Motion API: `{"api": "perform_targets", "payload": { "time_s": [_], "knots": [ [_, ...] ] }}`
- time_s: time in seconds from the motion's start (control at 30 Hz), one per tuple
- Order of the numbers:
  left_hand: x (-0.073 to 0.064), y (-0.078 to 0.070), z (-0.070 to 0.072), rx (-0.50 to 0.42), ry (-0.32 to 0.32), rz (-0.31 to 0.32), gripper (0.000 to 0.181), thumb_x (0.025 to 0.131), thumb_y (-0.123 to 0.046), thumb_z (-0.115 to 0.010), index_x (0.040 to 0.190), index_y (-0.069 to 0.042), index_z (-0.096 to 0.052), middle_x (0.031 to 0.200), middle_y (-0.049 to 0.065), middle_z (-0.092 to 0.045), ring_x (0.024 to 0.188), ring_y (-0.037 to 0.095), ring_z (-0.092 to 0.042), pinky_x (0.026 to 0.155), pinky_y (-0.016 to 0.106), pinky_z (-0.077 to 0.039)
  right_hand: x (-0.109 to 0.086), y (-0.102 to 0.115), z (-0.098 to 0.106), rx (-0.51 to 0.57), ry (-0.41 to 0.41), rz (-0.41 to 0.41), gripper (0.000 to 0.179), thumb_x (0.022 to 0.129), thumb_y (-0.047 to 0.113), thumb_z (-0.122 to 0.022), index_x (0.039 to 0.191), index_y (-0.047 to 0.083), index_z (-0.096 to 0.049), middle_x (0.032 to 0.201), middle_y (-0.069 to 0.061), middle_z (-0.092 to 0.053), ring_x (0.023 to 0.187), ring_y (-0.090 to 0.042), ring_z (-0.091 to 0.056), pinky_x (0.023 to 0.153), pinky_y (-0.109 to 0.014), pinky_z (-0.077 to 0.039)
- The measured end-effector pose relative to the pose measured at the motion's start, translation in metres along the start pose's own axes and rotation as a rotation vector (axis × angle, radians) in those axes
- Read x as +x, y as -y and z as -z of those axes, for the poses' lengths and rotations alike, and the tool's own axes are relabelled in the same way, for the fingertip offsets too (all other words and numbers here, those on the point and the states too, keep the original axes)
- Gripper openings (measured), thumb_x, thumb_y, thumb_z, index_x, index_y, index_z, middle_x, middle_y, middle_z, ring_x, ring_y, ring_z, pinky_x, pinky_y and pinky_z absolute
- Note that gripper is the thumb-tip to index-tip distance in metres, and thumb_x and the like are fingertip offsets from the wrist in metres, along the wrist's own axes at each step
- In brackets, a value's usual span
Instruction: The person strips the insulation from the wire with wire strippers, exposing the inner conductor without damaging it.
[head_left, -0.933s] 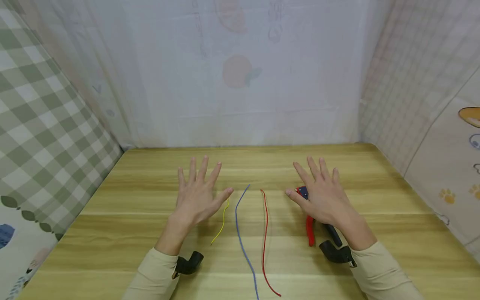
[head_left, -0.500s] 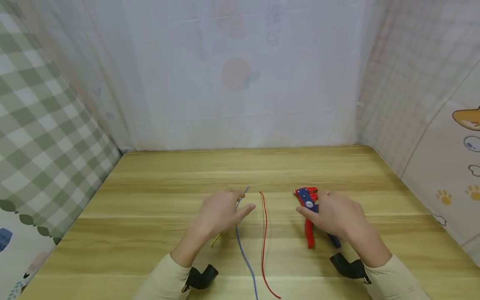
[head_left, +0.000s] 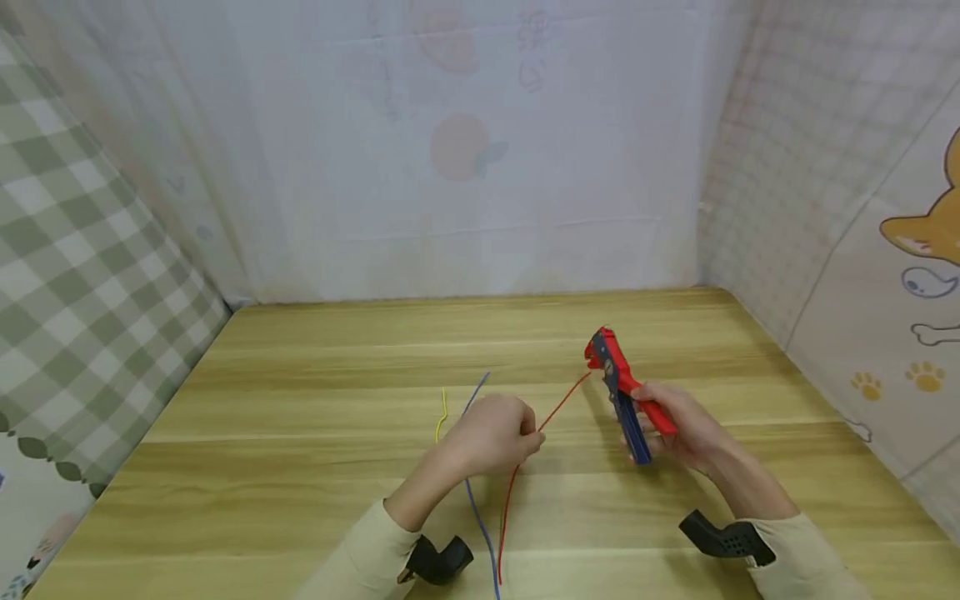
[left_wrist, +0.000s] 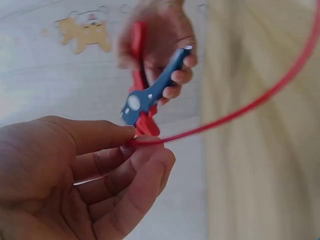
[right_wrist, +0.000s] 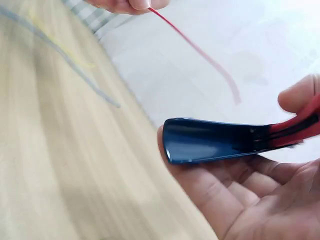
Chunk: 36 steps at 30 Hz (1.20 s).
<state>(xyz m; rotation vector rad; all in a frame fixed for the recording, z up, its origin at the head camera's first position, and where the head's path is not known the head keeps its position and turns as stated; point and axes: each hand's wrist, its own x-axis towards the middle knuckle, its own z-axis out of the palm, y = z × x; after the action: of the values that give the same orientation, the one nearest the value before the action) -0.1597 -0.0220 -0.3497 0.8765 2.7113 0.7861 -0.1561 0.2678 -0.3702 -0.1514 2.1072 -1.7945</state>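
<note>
My left hand (head_left: 491,437) pinches a red wire (head_left: 564,398) between thumb and fingertips, partway along its length. One end of that wire reaches up to the right, close to the head of the tool; whether they touch I cannot tell. In my right hand (head_left: 686,429) is a red and blue wire stripper (head_left: 617,375), gripped by its handles with the head pointing up and away. The left wrist view shows the wire stripper (left_wrist: 142,97) beyond my pinching fingertips. From the right wrist, the blue handle (right_wrist: 215,141) lies across my fingers.
A blue wire (head_left: 480,517) lies on the wooden table (head_left: 300,500), partly under my left hand. A short yellow wire (head_left: 442,412) lies left of it. Cloth hangings (head_left: 337,208) stand behind the table and at both sides. Black wrist cameras (head_left: 442,560) sit on my sleeves.
Both hands came down from a spread, open pose. The left moved right and took hold of the red wire, lifting its far part. The right picked up the wire stripper from the table.
</note>
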Motion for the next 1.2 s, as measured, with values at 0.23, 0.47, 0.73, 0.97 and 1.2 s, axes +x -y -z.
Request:
{"api": "perform_targets", "payload": {
  "time_s": [0.23, 0.47, 0.73, 0.97, 1.2],
  "knots": [
    [-0.018, -0.002, 0.047, -0.147, -0.209, -0.033, 0.014, 0.104, -0.014, -0.065, 0.106, -0.008, -0.077, 0.069, -0.005, -0.068, 0.058, 0.004, -0.060, 0.059, 0.023, -0.048, 0.007, 0.018, 0.006, 0.359, 0.189, 0.257, 0.032, 0.112, 0.005, -0.036, 0.139, 0.012, -0.051, 0.109, -0.006, -0.071, 0.100, -0.025, -0.076, 0.095, -0.045, -0.062],
    [-0.024, 0.019, 0.050, -0.331, -0.502, -0.064, 0.019, 0.103, -0.008, -0.066, 0.115, -0.005, -0.080, 0.083, 0.004, -0.072, 0.067, 0.008, -0.064, 0.059, 0.023, -0.050, 0.011, 0.028, -0.006, 0.224, 0.282, 0.393, 0.032, 0.113, 0.003, -0.037, 0.141, 0.010, -0.051, 0.115, -0.006, -0.074, 0.104, -0.025, -0.078, 0.095, -0.042, -0.063],
    [-0.017, 0.032, 0.046, -0.348, -0.741, -0.074, 0.017, 0.102, -0.006, -0.067, 0.108, -0.006, -0.082, 0.092, 0.007, -0.075, 0.063, 0.011, -0.053, 0.056, 0.021, -0.041, 0.015, 0.031, -0.022, 0.165, 0.291, 0.464, 0.016, 0.110, 0.000, -0.040, 0.117, 0.006, -0.053, 0.095, -0.004, -0.071, 0.086, -0.019, -0.075, 0.083, -0.043, -0.065],
    [-0.017, 0.029, 0.043, -0.341, -0.695, -0.055, 0.016, 0.102, -0.007, -0.066, 0.104, -0.006, -0.082, 0.091, 0.009, -0.072, 0.069, 0.013, -0.054, 0.060, 0.022, -0.043, 0.015, 0.027, -0.026, 0.159, 0.310, 0.491, 0.016, 0.111, -0.001, -0.040, 0.113, 0.006, -0.054, 0.093, -0.002, -0.072, 0.084, -0.020, -0.076, 0.079, -0.043, -0.066],
    [-0.016, 0.027, 0.040, -0.314, -0.672, -0.058, 0.016, 0.103, -0.008, -0.066, 0.104, -0.006, -0.082, 0.086, 0.005, -0.069, 0.068, 0.014, -0.054, 0.062, 0.023, -0.043, 0.017, 0.026, -0.028, 0.160, 0.355, 0.554, 0.021, 0.112, 0.001, -0.037, 0.114, 0.008, -0.056, 0.093, 0.000, -0.073, 0.082, -0.020, -0.076, 0.077, -0.044, -0.066]
  ]
}}
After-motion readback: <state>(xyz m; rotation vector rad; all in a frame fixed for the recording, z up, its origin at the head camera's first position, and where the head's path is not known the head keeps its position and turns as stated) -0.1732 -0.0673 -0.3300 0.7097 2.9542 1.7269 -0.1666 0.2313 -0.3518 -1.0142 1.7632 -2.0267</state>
